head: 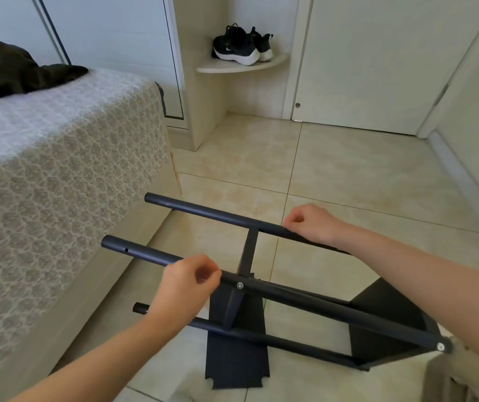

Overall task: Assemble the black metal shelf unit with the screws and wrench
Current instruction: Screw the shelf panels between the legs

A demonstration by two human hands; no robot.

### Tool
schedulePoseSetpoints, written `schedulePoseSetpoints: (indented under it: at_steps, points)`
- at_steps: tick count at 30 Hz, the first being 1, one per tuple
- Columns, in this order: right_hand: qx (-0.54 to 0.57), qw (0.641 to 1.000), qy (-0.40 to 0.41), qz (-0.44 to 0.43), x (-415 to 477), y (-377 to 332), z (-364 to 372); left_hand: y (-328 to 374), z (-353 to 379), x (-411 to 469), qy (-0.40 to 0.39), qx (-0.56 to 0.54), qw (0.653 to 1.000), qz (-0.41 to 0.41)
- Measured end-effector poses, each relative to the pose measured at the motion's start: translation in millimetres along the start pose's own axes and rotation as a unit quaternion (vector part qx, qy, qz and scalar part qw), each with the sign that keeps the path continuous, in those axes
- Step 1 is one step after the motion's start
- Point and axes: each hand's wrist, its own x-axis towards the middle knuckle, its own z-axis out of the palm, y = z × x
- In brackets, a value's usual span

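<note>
The black metal shelf unit [299,300] lies tilted on its side over the tiled floor, its round poles pointing left toward the bed. My left hand [187,281] grips the near upper pole just left of a silver screw [240,285]. My right hand [312,223] grips the far pole [203,211]. Two black shelf panels are fixed between the poles: one [236,352] stands on the floor, another [389,320] sits at the right end, where a second screw [440,347] shows. A lower pole end [141,309] sticks out behind my left wrist. No wrench is visible.
A bed [58,175] with a patterned cover stands close on the left, dark clothing [9,68] on it. Black sneakers [241,46] sit on a corner shelf ahead. A closed door [377,68] and wall are at the right. Beige tiled floor [348,169] lies beyond the unit.
</note>
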Motion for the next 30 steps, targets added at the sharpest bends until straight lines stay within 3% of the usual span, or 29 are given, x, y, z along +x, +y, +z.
schedulePoseSetpoints:
  at_steps: [3, 6, 11, 14, 21, 30]
  points:
    - [-0.052, 0.998, 0.016, -0.024, 11.7, 2.8, 7.6, -4.5, -0.3, -0.2, -0.010, -0.093, 0.981, -0.171]
    - [-0.100, 0.994, 0.009, -0.033, 22.8, 6.2, 14.8, -4.6, 2.3, 5.5, -0.036, -0.283, 0.906, -0.313]
    - [-0.132, 0.991, -0.019, -0.034, 33.7, 12.3, 27.3, -1.0, 12.2, 10.1, -0.056, -0.457, 0.791, -0.402]
    - [-0.147, 0.988, -0.030, -0.043, 37.6, 15.7, 33.0, 1.8, 20.4, 12.0, -0.035, -0.511, 0.758, -0.404]
    - [-0.140, 0.988, -0.042, -0.044, 39.7, 17.5, 32.6, 10.6, 27.9, 19.1, 0.002, -0.549, 0.735, -0.398]
    - [-0.106, 0.994, 0.020, -0.034, 23.0, 38.7, -21.8, 53.0, 30.7, 39.9, -0.033, -0.551, 0.762, -0.338]
